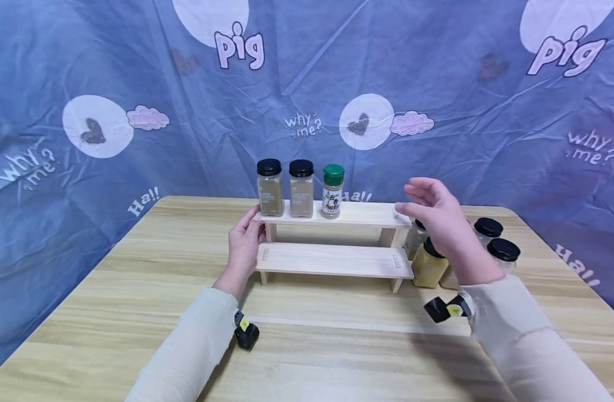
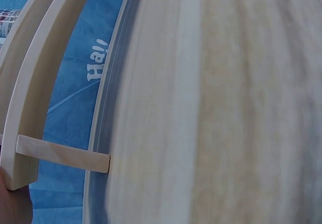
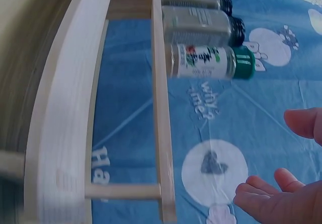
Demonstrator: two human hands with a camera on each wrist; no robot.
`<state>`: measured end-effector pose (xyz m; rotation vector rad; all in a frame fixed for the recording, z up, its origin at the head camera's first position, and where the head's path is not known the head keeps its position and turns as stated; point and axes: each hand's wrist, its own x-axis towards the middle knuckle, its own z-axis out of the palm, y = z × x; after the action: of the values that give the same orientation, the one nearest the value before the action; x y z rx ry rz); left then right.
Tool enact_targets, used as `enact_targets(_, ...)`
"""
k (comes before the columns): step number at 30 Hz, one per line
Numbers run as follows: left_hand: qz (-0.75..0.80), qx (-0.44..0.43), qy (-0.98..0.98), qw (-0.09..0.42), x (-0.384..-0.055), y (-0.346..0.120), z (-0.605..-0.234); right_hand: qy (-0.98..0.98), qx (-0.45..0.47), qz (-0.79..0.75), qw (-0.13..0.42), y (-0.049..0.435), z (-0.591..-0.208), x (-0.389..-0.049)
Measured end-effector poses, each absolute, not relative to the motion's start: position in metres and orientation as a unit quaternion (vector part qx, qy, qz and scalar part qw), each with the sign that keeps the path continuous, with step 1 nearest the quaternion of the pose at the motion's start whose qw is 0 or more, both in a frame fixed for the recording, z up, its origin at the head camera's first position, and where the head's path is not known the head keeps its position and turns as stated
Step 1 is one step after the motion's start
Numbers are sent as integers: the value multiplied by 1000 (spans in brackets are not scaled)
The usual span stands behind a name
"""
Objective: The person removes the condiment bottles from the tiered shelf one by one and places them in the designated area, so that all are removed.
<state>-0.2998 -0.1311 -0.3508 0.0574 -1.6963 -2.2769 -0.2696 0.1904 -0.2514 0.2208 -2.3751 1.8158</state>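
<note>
Wood-grain table [image 1: 110,312], powder-filled jars [image 1: 301,196]

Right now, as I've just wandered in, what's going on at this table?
A person is working at a wooden rack with two steps, set on the table. Their left hand holds the rack's left end. Their right hand is raised near the other end, thumb and fingers apart, holding nothing. Two black-lidded jars and a green-capped bottle stand on the upper step, toward its left. More jars stand on the table beside the rack's right end, partly hidden by the right arm.
</note>
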Motion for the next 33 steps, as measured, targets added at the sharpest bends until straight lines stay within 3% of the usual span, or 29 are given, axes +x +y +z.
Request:
enact_targets(16,-790,22,-595,148,-300,-131,-350,-759,80,646,9,136,-261,-279)
enact_targets(33,-793,23,-591,147,-301,-131,-352,-754,66,654,11,99,-274,-302)
